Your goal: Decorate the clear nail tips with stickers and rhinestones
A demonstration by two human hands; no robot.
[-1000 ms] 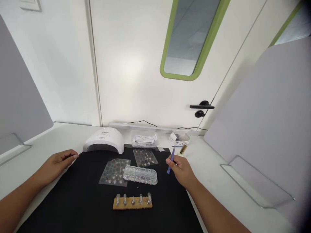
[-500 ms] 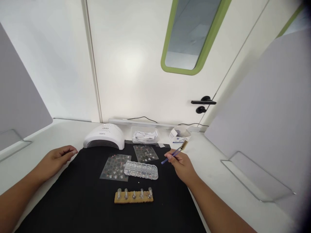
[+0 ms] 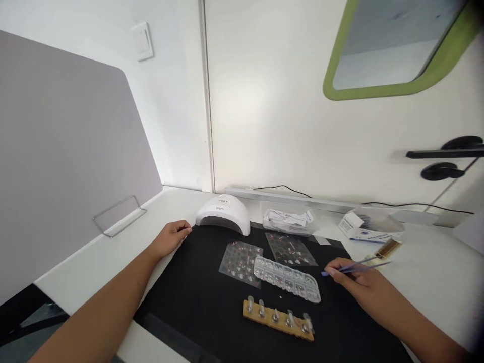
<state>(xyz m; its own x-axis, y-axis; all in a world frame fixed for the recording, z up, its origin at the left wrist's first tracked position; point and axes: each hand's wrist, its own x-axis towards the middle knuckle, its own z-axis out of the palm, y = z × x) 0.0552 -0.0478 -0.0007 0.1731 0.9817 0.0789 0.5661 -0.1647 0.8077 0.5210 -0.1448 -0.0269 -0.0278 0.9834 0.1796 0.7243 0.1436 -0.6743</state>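
My right hand holds purple tweezers in a pinch over the right edge of a black mat. My left hand rests at the mat's back left corner, fingers curled in; whether anything is between them is hidden. Mid-mat lies a clear compartment case with small shiny decorations. Two clear sticker sheets, a left one and a right one, lie behind and beside it. Nearer me, several clear nail tips on small stands line a yellowish holder strip.
A white nail lamp stands at the mat's back left. Behind are a clear tub of white packets and an opened small box. Near my right hand lies a brown-and-gold piece. A grey partition rises at left.
The view has swung left, so everything sits further right in the picture. My right hand keeps hold of the tweezers, and my left hand stays by the mat's corner.
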